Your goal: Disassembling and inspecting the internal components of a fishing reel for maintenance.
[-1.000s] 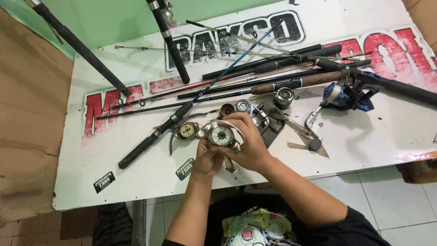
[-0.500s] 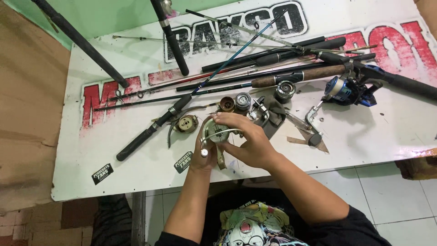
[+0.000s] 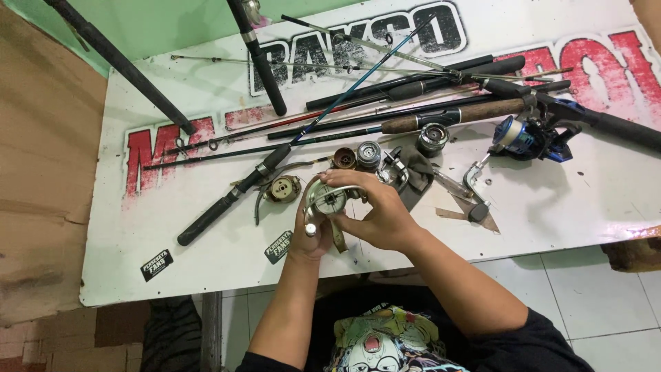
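You hold the silver metal fishing-reel body (image 3: 329, 200) above the white banner-covered table's (image 3: 165, 227) near edge. Your left hand (image 3: 308, 231) grips its underside to steady it; your right hand (image 3: 375, 213) closes over the top, fingers curled round its rim, turning its open face toward you.

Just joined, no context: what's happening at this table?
A person holds a silver fishing reel body over a white table, left hand gripping it from below, right hand wrapped over its top and side. Loose reel parts lie just beyond the hands, with several fishing rods and a blue spinning reel further back.
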